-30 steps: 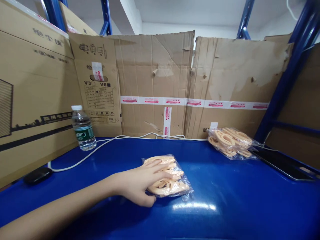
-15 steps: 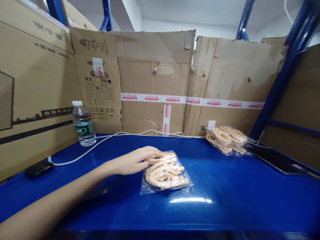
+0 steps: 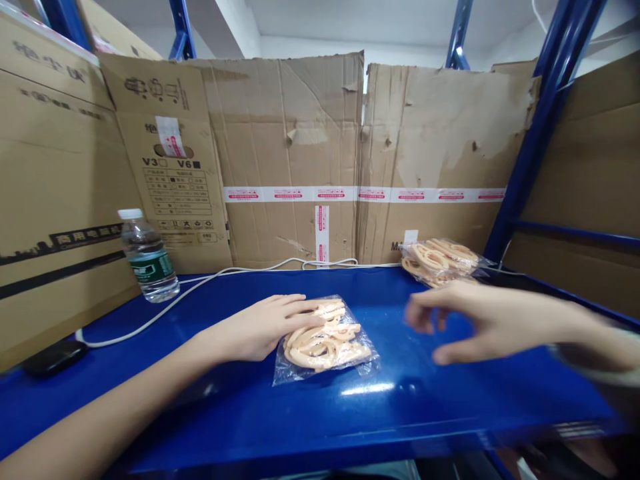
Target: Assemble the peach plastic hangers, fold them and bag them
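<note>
A clear plastic bag of pale, curved wooden-looking pieces (image 3: pixel 333 348) lies flat on the blue tabletop (image 3: pixel 280 427). My left hand (image 3: pixel 267 325) rests on the left side of this bag, its fingers stretched over the pieces. Right of the bag, my right hand (image 3: pixel 475 321) hovers above the table, blurred by motion, fingers bent and thumb apart, with nothing in it. Behind that hand a second bag of similar pieces (image 3: pixel 435 257) sits near the back of the table, its lower edge partly hidden by the hand.
At the left stand a water bottle (image 3: pixel 150 260) and a black computer mouse (image 3: pixel 54 358). A white cable (image 3: pixel 150 325) runs along the back. Cardboard sheets (image 3: pixel 290 153) wall the rear, and a large box (image 3: pixel 55 180) the left. A blue post (image 3: pixel 535 140) rises at right.
My right hand has come into view from the right. My left hand has shifted slightly over the bag, its fingers flatter on it. The camera's view has turned a little rightward.
</note>
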The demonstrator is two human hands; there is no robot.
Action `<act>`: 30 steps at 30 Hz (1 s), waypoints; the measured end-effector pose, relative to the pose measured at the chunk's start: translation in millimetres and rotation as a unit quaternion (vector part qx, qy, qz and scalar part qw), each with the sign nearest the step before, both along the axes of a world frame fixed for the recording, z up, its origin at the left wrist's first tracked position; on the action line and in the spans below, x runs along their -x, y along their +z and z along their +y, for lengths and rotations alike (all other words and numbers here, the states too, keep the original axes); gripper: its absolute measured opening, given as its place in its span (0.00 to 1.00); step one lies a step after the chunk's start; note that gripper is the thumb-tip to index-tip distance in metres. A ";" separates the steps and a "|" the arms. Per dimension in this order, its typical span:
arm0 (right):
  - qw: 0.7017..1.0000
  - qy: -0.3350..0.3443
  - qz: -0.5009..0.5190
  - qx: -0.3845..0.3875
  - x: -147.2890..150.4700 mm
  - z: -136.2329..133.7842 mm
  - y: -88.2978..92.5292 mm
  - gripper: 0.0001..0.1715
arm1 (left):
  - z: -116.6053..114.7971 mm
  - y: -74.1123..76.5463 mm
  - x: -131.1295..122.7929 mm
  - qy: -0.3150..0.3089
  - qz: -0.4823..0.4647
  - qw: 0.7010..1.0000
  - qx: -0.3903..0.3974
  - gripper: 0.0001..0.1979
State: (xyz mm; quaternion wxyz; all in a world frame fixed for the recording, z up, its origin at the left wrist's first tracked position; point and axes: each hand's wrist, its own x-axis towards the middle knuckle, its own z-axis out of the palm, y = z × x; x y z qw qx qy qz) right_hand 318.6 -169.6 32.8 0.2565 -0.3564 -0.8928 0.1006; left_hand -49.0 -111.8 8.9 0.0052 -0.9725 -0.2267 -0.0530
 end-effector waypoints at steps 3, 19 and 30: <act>0.988 0.058 -0.129 0.057 35.3 15.2 -14.0 0.47 | 6.5 -3.6 7.0 -0.008 0.003 0.996 0.091 0.47; 0.968 0.008 0.226 0.108 81.7 56.6 -68.2 0.15 | 14.8 -27.7 -10.4 0.027 -0.122 0.991 0.039 0.30; 0.924 -0.022 0.350 0.155 65.1 51.0 -26.9 0.24 | -2.3 -26.2 -30.5 0.191 -0.452 0.844 0.214 0.15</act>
